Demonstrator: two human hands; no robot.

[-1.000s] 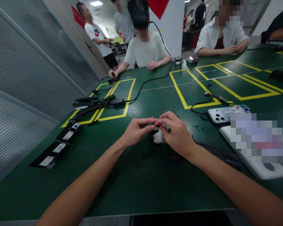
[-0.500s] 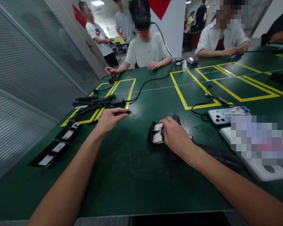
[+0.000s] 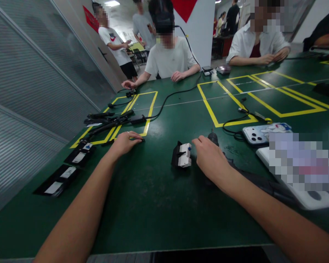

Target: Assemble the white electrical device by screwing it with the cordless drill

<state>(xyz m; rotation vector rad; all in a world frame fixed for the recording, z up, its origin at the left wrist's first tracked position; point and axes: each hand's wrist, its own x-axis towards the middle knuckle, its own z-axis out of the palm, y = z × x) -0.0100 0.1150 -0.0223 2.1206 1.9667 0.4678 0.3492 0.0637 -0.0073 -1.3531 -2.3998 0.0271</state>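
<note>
A small black and white device (image 3: 181, 155) lies on the green table (image 3: 153, 204) between my hands. My right hand (image 3: 210, 159) rests just right of the device without touching it. Its fingers are curled, and the dark handle of a screwdriver (image 3: 213, 137) sticks out behind the knuckles. My left hand (image 3: 124, 143) is lowered onto the table further left, near a yellow line. Its fingertips pinch a small black part (image 3: 141, 140) against the surface.
Black cables and tools (image 3: 112, 120) lie on the yellow-marked field at left, black labelled packets (image 3: 71, 166) nearer the left edge. A phone (image 3: 263, 132), a cable loop (image 3: 235, 126) and a white flat object (image 3: 301, 197) lie at right. Other people sit and stand across the table.
My hands came apart over the device. The left hand carried the small black part left and lowered it to the table. The right hand let go of the device and drew slightly right.
</note>
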